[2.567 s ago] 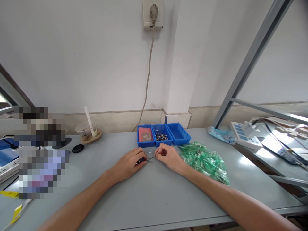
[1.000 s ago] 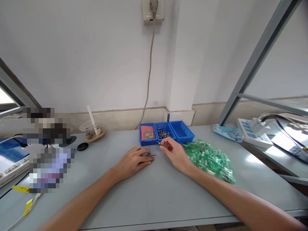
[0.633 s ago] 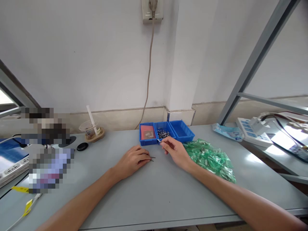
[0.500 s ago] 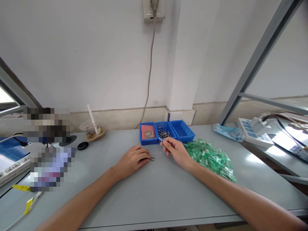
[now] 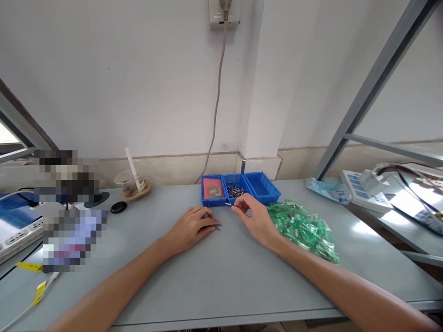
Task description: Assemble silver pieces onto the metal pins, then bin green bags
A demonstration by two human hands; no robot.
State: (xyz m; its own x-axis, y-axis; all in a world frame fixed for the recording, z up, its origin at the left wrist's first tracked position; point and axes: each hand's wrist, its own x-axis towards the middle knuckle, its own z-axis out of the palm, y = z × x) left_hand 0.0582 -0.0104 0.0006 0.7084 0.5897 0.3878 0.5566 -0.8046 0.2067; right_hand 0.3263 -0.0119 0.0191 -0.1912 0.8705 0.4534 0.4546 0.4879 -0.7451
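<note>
Well back from the front edge of the bench (image 5: 194,288), the left hand (image 5: 191,227) curls over thin dark prongs (image 5: 218,225) pointing right (whether it grips them, I cannot tell). Slightly farther, nearer the middle blue tray (image 5: 233,179), the right hand (image 5: 252,219) pinches a small metal pin (image 5: 228,204), long axis crosswise, free end leftward.

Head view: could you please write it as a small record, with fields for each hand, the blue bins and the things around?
Left hand: on the table; thin dark tips show past its fingers, the rest hidden
Right hand: fingers pinch a small metal pin
Blue bins: three in a row; red packet in left one, metal pieces in middle one
Right side: crumpled green plastic
Left side: black round object, clear cup
</note>
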